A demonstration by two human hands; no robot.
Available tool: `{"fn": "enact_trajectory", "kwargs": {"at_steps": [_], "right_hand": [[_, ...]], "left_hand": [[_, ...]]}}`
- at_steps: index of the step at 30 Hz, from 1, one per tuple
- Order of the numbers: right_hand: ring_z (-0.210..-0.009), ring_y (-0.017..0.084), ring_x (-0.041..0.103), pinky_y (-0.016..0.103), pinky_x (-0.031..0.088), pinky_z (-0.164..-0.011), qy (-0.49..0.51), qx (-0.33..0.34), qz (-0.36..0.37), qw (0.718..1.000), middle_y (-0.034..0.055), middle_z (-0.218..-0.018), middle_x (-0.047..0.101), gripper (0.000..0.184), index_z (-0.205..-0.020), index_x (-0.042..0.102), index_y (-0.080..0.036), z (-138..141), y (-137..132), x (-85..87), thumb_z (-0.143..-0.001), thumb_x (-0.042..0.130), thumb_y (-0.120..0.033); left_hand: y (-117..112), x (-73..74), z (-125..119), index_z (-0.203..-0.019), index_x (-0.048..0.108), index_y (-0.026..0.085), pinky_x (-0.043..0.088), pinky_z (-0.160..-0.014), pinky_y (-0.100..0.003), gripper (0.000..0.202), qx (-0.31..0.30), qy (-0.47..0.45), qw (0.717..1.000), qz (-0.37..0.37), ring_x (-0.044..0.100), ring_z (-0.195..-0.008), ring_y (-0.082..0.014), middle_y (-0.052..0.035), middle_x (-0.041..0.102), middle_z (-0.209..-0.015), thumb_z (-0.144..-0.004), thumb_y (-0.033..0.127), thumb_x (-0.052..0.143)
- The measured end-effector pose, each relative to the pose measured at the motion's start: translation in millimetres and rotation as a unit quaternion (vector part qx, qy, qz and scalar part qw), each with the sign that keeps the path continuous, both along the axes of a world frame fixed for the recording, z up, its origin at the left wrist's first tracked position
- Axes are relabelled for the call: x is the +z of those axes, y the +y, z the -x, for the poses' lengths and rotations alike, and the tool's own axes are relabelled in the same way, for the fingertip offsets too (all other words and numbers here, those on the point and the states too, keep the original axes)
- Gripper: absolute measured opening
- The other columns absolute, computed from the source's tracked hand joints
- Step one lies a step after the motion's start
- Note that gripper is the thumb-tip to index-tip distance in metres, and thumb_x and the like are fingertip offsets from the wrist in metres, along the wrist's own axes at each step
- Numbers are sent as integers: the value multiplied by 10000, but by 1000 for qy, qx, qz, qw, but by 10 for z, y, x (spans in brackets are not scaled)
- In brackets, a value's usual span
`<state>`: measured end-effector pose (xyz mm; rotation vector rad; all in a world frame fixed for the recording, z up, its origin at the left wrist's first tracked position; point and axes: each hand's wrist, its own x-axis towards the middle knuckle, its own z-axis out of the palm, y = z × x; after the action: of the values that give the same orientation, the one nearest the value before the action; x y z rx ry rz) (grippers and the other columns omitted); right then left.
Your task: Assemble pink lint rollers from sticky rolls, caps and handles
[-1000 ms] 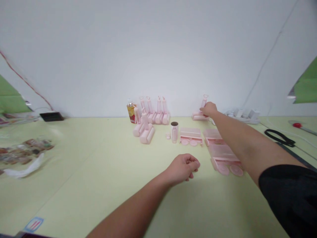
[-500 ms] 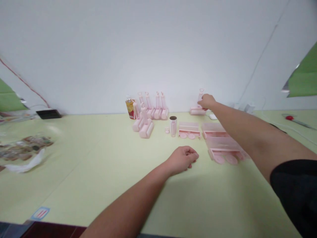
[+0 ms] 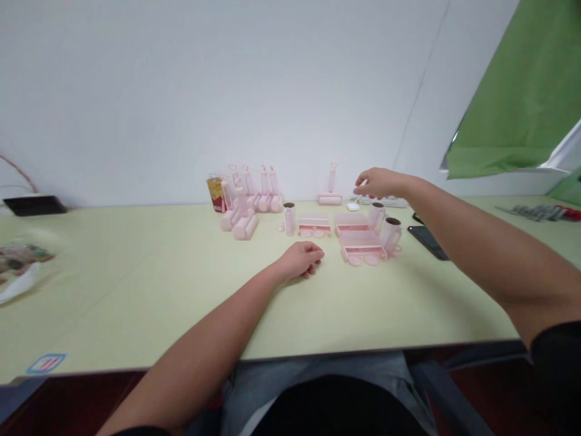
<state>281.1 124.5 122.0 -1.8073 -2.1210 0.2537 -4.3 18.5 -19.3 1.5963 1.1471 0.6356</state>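
My left hand [image 3: 299, 259] rests on the yellow-green tabletop, fingers curled in and nothing visible in them. My right hand [image 3: 384, 183] hovers at the back, thumb and forefinger slightly apart, above a small white case [image 3: 353, 206]. A thin white piece shows between the fingertips and the case; I cannot tell whether they touch it. Left of that hand, a pink lint roller [image 3: 331, 189] stands upright against the wall, clear of it. Beyond my left hand are open pink roller cases [image 3: 315, 225], more open cases [image 3: 363, 240] and paper rolls [image 3: 289, 219] with pink handles.
Several upright pink lint rollers [image 3: 245, 221] cluster at the back left beside a drink bottle [image 3: 216, 194]. A black phone [image 3: 429, 241] lies at right, under my forearm. Farther right are tools with a red handle [image 3: 567, 213]. A black device [image 3: 35, 205] sits at far left.
My right hand has let go of the upright lint roller and moved right of it. The view has turned right and drawn back, showing more rolls and the phone. My left hand stays on the table.
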Motion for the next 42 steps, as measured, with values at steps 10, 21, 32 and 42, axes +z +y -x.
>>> {"fn": "enact_trajectory", "kwargs": {"at_steps": [10,21,32,42], "right_hand": [[-623,180,593,284,343,-554,-128,-14,-23,991,42,-679,685,287,-691,680,-206,-716,-836,-475,-819,594,-448],[-645,191,596,282,334,-567,-182,-33,-4,983,101,-713,695,329,-698,728,-163,-530,-645,-628,-787,560,-432],[-714,204,631,271,367,-589,-211,-43,21,976,128,-803,723,269,-743,747,-150,-488,-623,-623,-768,522,-295],[-753,218,646,281,389,-613,-207,-72,-38,975,139,-859,737,273,-838,766,-151,-525,-673,-396,-795,546,-307]], "left_hand": [[57,-65,9,-959,616,155,394,-426,-175,269,-9,21,999,-30,568,-548,-82,-58,651,-855,-847,399,598],[74,-84,29,-968,617,154,403,-438,-182,302,-25,20,999,-33,573,-568,-85,-45,641,-830,-832,424,608],[53,-59,29,-960,611,158,415,-445,-200,305,-40,26,998,-36,578,-584,-100,-45,638,-824,-827,433,602],[70,-74,48,-963,612,157,434,-458,-205,325,-50,25,998,-41,584,-597,-104,-51,641,-832,-823,450,610]]}}
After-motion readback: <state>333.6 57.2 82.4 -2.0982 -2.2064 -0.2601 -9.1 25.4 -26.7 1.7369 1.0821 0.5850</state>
